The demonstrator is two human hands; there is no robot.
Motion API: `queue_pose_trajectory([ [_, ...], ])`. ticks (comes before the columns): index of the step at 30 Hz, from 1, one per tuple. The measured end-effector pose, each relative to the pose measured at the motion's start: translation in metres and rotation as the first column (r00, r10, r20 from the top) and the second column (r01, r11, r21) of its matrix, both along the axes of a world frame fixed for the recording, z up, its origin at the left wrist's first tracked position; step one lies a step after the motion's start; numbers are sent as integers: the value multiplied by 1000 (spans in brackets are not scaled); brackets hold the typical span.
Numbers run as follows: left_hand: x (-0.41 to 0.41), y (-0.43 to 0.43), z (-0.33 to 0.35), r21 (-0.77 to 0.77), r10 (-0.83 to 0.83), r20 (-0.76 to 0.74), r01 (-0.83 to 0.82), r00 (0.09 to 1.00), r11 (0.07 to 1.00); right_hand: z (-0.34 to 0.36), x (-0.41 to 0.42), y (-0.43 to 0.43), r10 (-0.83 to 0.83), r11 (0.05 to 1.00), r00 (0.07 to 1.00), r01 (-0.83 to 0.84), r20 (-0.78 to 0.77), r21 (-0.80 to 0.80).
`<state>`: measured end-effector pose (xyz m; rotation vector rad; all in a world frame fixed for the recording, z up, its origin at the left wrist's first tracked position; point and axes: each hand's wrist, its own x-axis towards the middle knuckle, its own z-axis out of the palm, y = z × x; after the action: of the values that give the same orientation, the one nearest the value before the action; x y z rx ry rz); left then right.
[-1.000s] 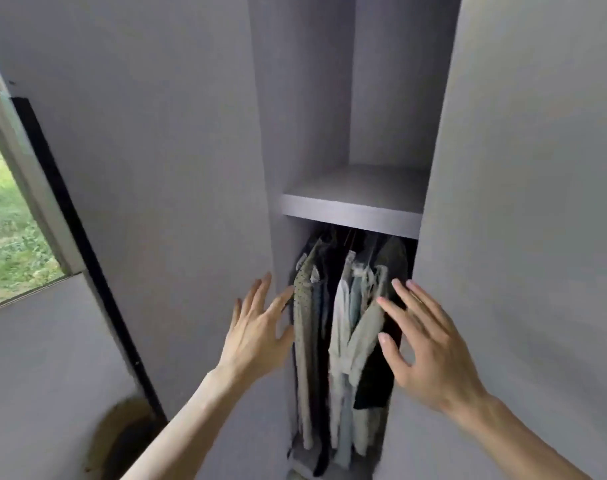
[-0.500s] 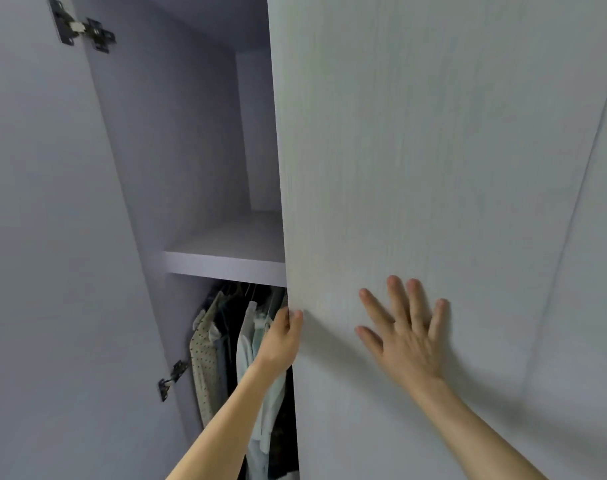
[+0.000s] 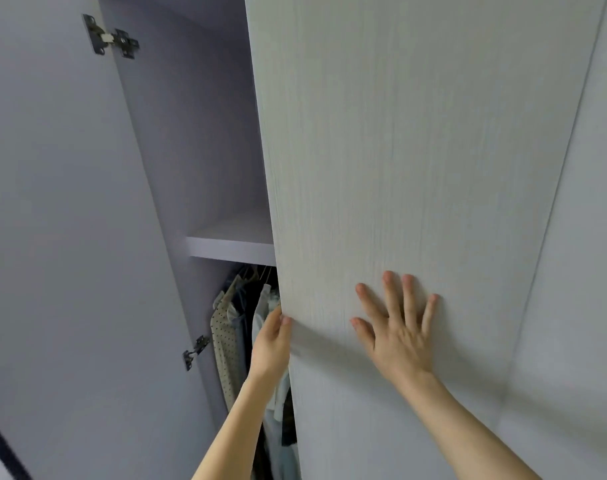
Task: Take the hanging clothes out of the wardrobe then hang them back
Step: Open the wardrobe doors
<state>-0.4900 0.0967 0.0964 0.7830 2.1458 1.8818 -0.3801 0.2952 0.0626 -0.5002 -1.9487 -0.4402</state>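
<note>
Head view is showing the left hand (image 3: 270, 344) gripping the edge of the right-hand door (image 3: 399, 168), thumb on its face and fingers hidden behind it, while the right hand (image 3: 395, 334) is pressing flat against the panel with fingers spread. The hanging clothes (image 3: 231, 330) are hanging under the shelf (image 3: 232, 245) in the open gap, with that door hiding most of them and their lower ends running out of frame.

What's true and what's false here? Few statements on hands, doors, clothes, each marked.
1. The left hand grips the right door by its edge. True.
2. The right hand is a fist. False: it lies flat on that door, fingers spread.
3. The clothes hang below the shelf. True.
4. The left door is closed. False: it stands open, hinges showing.
</note>
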Motion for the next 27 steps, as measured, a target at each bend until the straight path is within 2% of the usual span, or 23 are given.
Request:
queue_pose_trajectory([
  [4,32,-46,-13,11,33,-72,-33,997,999,-16,21,-52,46,982,997,-56,-58,-180],
  [7,69,-88,-15,23,-45,-108,47,993,999,-23,46,-98,129,918,983,-169,-131,-359],
  [9,100,-112,-14,32,-103,-146,109,984,994,-30,69,-129,219,868,965,-261,-146,-422],
  [12,148,-133,-13,38,-158,-160,166,974,985,-36,112,-168,339,714,925,-373,-174,-592],
  [15,187,-141,-17,40,-205,-170,215,964,976,-32,158,-199,363,545,908,-388,-208,-743],
  [24,273,-131,-28,82,-243,-200,264,949,961,-46,272,-231,456,285,853,-411,-254,-866],
  [27,297,-124,-23,84,-275,-165,291,947,953,-51,298,-226,438,266,855,-417,-277,-869],
])
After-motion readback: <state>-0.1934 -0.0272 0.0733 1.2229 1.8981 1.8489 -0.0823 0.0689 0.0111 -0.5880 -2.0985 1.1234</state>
